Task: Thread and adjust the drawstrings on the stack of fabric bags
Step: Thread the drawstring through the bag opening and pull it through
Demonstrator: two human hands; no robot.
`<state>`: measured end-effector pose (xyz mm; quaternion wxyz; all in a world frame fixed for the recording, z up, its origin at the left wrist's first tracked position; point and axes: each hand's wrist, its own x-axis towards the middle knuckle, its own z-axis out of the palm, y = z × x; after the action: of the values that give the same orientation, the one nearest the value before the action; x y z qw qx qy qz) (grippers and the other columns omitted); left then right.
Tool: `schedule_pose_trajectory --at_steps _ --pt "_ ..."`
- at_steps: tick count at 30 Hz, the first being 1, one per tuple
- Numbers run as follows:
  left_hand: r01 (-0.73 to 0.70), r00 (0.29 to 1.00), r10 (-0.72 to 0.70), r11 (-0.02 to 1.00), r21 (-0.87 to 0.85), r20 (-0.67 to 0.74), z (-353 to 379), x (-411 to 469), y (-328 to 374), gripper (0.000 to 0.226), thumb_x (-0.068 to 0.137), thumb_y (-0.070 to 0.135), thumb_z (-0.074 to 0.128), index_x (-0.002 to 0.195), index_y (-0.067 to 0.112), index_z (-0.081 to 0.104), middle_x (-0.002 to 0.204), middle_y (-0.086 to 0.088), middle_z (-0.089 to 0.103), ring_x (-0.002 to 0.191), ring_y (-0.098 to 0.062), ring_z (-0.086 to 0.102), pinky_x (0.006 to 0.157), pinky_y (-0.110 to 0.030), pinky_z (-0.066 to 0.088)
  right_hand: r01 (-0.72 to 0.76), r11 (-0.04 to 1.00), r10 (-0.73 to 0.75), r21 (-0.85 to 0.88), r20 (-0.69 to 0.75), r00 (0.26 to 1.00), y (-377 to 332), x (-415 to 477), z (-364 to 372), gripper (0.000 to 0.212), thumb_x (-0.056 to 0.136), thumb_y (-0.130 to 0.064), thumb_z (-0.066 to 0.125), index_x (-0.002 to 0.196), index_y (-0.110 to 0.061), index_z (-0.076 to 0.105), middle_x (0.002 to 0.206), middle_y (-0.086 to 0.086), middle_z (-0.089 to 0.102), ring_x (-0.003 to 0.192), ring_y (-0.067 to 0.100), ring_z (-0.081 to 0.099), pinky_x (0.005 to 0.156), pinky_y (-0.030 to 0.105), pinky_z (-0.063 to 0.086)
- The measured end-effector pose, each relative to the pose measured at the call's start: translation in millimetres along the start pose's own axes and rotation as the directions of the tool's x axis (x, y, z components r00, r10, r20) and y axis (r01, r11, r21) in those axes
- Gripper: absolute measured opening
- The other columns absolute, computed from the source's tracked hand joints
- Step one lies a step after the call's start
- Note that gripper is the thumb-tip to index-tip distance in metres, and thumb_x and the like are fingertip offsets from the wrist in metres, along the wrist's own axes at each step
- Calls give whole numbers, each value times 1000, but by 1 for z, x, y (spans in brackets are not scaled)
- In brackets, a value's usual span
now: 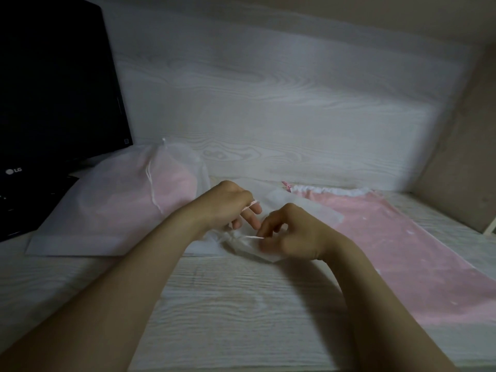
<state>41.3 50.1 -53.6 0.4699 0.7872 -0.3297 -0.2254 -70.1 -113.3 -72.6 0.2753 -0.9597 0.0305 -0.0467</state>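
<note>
Where the white wood-grain worktop [228,304] meets the back wall, a black LG monitor [53,89] sits at 10 o'clock. Just beside it at 9 is a large translucent white drawstring bag [112,210], with pink showing through and its white cord hanging down the front. At centre, the left hand [228,208] has fingers partly curled, with a thin pale pink drawstring [251,205] looped over one finger. A small sheer white fabric bag [243,247] lies on the worktop under both hands, neck gathered. The right hand [295,232] pinches a pale cord at the bag's neck, fingers narrow; can't tell if it's the same run. At 3 o'clock a flat pink fabric bag [389,237] with a white ruched top lies clear of the hands.
</note>
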Motion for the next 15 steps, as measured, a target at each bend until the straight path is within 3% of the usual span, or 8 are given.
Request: schedule_pose_trajectory --at_steps 3,5,9,11,13,15 --pt "7 999 -8 999 52 32 -1 0 1 28 94 16 52 105 10 77 91 -2 82 64 -17 52 66 -29 45 1 999 1 36 -53 999 2 3 1 29 81 -36 69 68 -10 70 66 9 60 63 17 50 66 48 46" --pt "-9 999 4 996 87 53 -2 0 0 29 93 15 53 100 12 80 91 -1 82 65 -15 53 62 -25 44 -11 993 23 116 -103 994 2 2 -1 34 80 -34 66 65 -4 63 61 9 47 62 15 41 63 42 36" --pt "-47 992 32 991 126 119 -4 -2 0 32 94 15 52 102 15 83 96 4 82 72 -14 54 76 -29 45 16 941 70 337 -243 967 -4 0 -9 36 96 -27 61 67 -6 64 68 12 62 64 12 51 71 33 40" --pt "-58 988 41 992 112 147 -5 -2 -1 30 96 17 53 101 16 83 100 4 82 74 -15 56 78 -29 47 53 840 138 540 -307 942 -2 1 -13 36 100 -28 60 72 -5 54 63 8 46 57 16 40 63 30 32" --pt "-100 980 78 988 115 185 -6 -2 -2 23 99 24 62 94 20 84 106 7 81 74 -13 56 75 -26 48 137 654 178 744 -327 928 2 4 -17 36 100 -30 63 79 -4 50 64 7 26 59 22 25 62 38 22" --pt "-164 966 132 978 131 224 -6 -2 -6 20 102 33 68 97 21 85 107 8 81 77 -12 58 76 -25 49 199 462 236 865 -336 912 3 6 -21 29 103 -29 61 84 -8 56 64 5 19 60 22 20 62 37 24"
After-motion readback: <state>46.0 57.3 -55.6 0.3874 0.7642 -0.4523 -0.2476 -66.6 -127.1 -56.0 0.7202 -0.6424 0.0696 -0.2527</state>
